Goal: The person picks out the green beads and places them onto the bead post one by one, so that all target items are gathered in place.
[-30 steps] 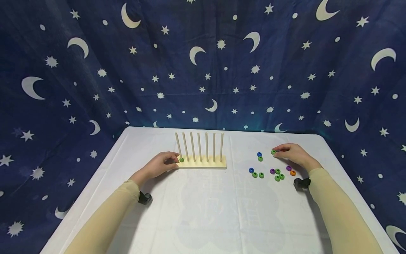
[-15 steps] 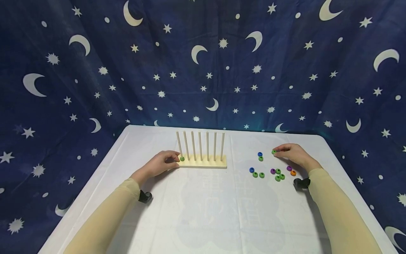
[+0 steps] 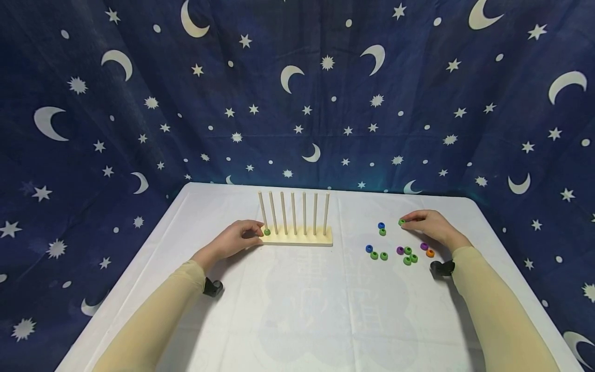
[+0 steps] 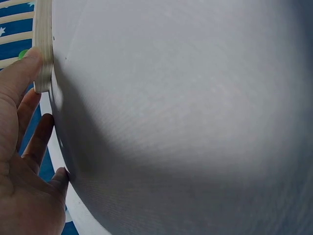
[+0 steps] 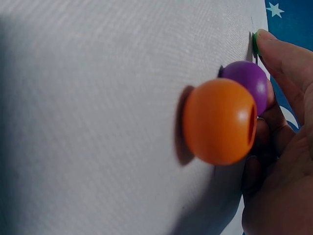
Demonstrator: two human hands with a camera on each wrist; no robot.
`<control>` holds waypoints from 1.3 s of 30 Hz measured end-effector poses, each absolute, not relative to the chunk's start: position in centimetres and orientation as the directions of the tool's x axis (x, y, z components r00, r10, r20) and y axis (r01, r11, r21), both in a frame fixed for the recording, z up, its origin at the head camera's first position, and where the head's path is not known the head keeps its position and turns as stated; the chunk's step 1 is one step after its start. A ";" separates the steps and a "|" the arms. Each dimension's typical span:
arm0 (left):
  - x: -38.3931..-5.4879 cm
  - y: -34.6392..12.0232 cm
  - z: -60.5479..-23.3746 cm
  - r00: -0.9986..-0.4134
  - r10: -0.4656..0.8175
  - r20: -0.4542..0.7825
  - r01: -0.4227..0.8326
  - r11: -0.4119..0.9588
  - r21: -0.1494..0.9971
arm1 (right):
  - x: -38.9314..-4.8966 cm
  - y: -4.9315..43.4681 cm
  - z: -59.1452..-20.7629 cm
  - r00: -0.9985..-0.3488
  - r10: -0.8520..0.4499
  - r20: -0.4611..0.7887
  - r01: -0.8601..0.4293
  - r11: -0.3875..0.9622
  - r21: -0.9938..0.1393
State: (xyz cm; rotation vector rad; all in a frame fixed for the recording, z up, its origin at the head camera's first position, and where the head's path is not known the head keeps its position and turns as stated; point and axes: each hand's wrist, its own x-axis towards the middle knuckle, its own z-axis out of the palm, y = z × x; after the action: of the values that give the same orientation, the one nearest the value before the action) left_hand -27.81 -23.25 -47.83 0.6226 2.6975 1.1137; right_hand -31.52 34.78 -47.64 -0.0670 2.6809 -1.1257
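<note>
A pale wooden peg rack (image 3: 297, 238) with several upright pegs stands left of the table's middle. One green bead (image 3: 267, 232) sits at the foot of its leftmost peg. My left hand (image 3: 234, 240) holds the rack's left end; in the left wrist view the thumb (image 4: 24, 73) lies against the wood. Over on the right, my right hand (image 3: 429, 226) pinches a green bead (image 3: 402, 222) between thumb and fingertips, at table level. The right wrist view shows an orange bead (image 5: 220, 122) and a purple bead (image 5: 247, 85) close beside that hand, not held.
Loose beads lie on the white table (image 3: 297, 310) near the right hand: a blue bead (image 3: 381, 226) with a green bead (image 3: 382, 232), another blue bead (image 3: 369, 249), a purple bead (image 3: 400, 250) and several more green ones. A dark starry cloth (image 3: 297, 93) hangs behind.
Both hands keep their places and grips. The head view has shifted very slightly; the rack and beads look unmoved.
</note>
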 end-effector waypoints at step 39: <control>-27.6 -23.2 -48.0 -0.905 0.424 0.026 0.313 0.624 0.716 | -31.5 34.4 -45.7 -0.977 -0.134 -0.165 0.014 0.732 -0.681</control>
State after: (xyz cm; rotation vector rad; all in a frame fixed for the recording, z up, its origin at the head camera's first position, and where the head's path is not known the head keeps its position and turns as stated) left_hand -27.58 -23.24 -48.01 0.6156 2.6983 1.1470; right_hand -31.50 34.45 -45.73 -0.0957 2.7313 -1.0763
